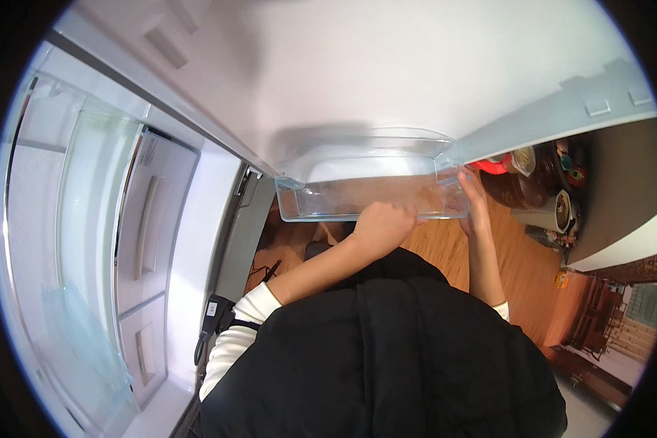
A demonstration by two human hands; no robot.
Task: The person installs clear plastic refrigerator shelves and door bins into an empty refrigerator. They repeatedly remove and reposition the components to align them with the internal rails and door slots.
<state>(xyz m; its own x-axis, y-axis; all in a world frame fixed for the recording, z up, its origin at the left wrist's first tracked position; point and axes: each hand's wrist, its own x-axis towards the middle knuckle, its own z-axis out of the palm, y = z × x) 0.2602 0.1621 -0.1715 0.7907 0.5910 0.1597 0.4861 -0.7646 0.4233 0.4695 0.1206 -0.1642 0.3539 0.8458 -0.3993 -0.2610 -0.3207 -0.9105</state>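
Observation:
A clear plastic fridge door bin (pixel 310 208) sits against the white inner panel of the fridge door. My left hand (pixel 385 223) is closed over the bin's front rim, its fingertips out of sight. At the bin's right end, my right hand (pixel 477 204) grips the corner, with its fingers reaching up along the side wall. Through the see-through front, the bin's textured floor shows, and I see no items on it.
To the left stands the open fridge, with clear shelf edges (pixel 87 212) and white drawers (pixel 150 212). A dark brown rounded pot (pixel 515 188), a red item (pixel 489 166) and several containers are at the right. Wooden floor (pixel 445 252) shows below the bin.

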